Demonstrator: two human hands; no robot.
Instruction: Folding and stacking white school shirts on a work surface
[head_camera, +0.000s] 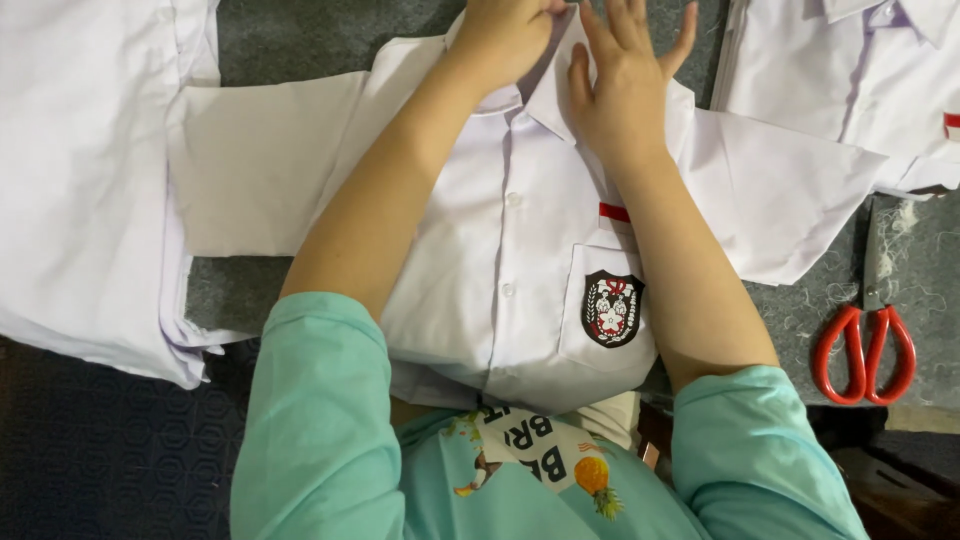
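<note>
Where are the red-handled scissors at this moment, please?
In the head view, the scissors lie on the grey surface at the right, beside the person's right sleeve.

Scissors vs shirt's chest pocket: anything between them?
Head view: the person's right forearm crosses the gap beside the chest pocket; then the shirt's right-hand sleeve edge, then bare grey surface up to the red-handled scissors.

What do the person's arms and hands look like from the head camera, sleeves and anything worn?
Both arms wear loose mint-green sleeves ending above the elbow; forearms are bare. The left hand and right hand are bare: no gloves, rings, watch or bracelets visible.
</note>
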